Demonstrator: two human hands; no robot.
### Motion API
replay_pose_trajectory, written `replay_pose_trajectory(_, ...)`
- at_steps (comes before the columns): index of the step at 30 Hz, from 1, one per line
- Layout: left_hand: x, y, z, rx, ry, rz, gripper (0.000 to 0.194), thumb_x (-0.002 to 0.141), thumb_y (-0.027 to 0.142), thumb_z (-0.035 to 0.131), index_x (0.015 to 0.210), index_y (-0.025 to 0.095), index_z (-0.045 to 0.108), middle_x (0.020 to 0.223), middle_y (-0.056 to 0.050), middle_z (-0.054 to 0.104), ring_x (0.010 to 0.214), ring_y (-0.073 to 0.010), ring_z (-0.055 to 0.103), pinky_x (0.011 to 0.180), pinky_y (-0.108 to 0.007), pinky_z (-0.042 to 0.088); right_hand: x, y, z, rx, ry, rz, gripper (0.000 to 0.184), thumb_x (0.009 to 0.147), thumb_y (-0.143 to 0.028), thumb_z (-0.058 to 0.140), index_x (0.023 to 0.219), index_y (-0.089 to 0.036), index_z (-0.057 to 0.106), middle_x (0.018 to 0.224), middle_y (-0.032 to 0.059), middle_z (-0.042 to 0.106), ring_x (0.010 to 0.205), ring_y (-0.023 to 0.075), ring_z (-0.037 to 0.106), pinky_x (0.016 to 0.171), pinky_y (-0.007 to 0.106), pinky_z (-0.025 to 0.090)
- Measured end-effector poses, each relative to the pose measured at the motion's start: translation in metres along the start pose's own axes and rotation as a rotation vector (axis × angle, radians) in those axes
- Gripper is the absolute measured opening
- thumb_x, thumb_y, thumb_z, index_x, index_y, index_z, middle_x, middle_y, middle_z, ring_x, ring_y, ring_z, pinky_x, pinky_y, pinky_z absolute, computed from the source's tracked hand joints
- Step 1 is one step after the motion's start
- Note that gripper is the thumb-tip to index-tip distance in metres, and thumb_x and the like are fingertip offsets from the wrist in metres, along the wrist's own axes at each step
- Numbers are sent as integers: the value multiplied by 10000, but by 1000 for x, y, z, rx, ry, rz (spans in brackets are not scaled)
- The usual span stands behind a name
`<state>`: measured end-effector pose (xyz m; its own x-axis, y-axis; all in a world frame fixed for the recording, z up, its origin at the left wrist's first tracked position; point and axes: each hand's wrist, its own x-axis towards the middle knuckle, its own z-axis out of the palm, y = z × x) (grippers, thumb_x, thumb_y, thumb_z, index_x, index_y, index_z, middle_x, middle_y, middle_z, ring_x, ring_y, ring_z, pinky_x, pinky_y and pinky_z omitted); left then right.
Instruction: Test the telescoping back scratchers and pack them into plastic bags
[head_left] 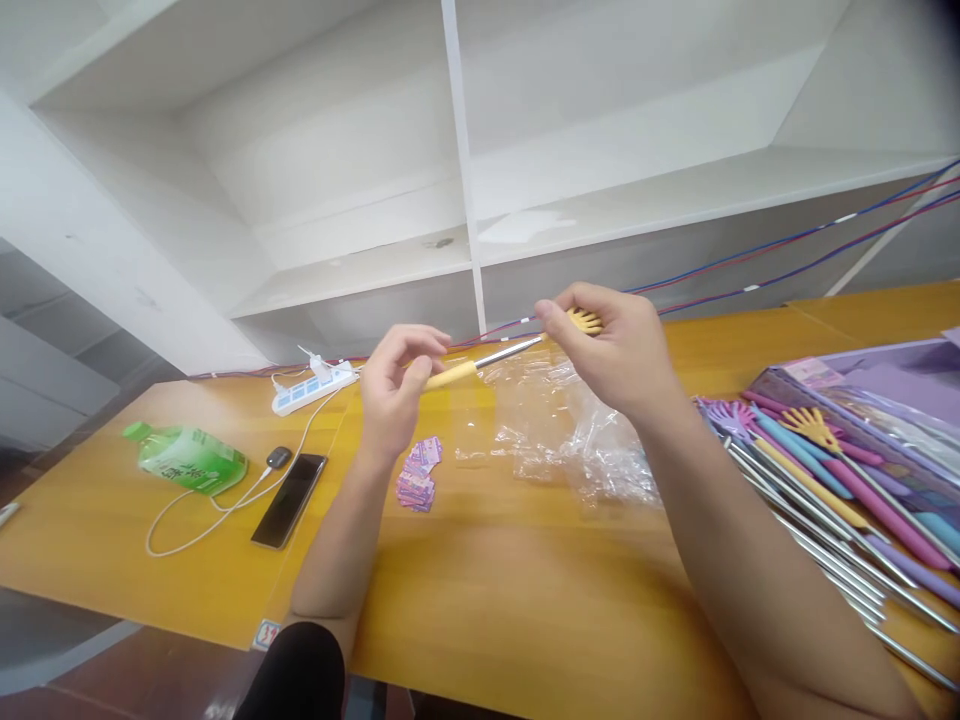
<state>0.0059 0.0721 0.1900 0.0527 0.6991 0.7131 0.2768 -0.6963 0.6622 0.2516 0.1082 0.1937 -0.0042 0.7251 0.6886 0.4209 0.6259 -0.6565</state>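
Observation:
I hold a yellow back scratcher [487, 360] level above the wooden table [525, 580]. My left hand [397, 385] pinches its yellow grip at the left end. My right hand [611, 345] is closed around the yellow hand-shaped head, whose fingers poke out near my knuckles. A bare metal rod spans the gap between both hands. Below them lie crumpled clear plastic bags [570, 435] and a small stack of pink-purple labels [418, 475].
A pile of back scratchers [825, 480] with purple, blue, pink and yellow grips lies at the right, beside a purple box [885, 385]. At the left are a green bottle [187, 458], a black phone [289, 500], a white cable and a power strip [315, 390]. White shelves stand behind.

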Motion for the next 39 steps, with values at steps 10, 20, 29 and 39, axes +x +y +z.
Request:
replay_pose_trajectory(10,-5,-3,-9,583,-551,132,265,1111,391,559,1282,240,694,1131,-36,803,947,-167,750,812,-289,545,1,16,-35,-251,-468,-47,443,970,-709,645,953,-273,721,842,-1,713,701,162,572,629,294,399)
replay_pose_trajectory(20,-9,-6,7,746,-484,195,255,1138,357,484,1244,218,668,1057,-33,706,813,-146,674,746,-287,516,-6,5,-23,-349,-632,-237,452,1118,-575,428,1054,-282,765,969,51,679,866,202,626,747,327,439)
replay_pose_trajectory(29,-11,-6,18,688,-519,246,247,1143,314,459,1240,213,663,1040,-42,717,894,-167,684,767,-299,517,-12,-7,-12,-290,-711,-173,359,1133,-437,440,1063,-284,757,1031,32,769,902,214,665,768,344,457)
replay_pose_trajectory(39,-13,-9,22,647,-518,233,279,1150,361,439,1153,199,667,1007,-44,735,898,-167,691,774,-292,505,-13,-12,-16,-267,-734,-128,337,1119,-424,468,1029,-287,763,1052,25,786,878,198,681,716,327,461)
